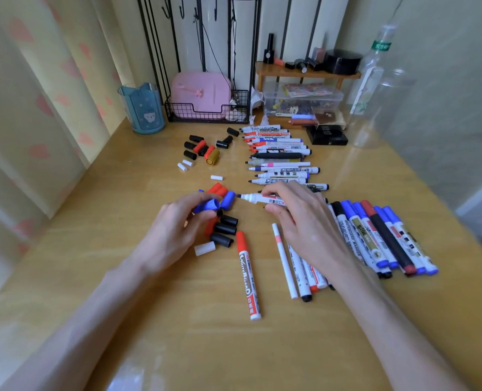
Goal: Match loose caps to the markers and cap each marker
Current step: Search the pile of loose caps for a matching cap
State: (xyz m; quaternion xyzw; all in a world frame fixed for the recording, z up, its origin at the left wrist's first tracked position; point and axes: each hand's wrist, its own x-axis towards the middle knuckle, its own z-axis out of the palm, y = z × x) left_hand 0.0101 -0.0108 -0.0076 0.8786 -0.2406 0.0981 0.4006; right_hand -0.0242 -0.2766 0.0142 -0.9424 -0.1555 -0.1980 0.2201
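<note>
Wooden desk (149,306), clutter along the back edge. Right hand (299,218) pinches an uncapped white marker (258,198) by the barrel. Its long axis runs left-right and the tip points left. Left hand (174,224) pinches a blue cap (210,206) between thumb and fingers, open mouth facing right toward the tip, near it but apart. Second blue cap (228,199) sits just beside the tip. Loose black caps (224,228) lie by the left fingers. Uncapped row (279,159) sits behind, tips left. Capped markers (383,235) lie to the right.
</note>
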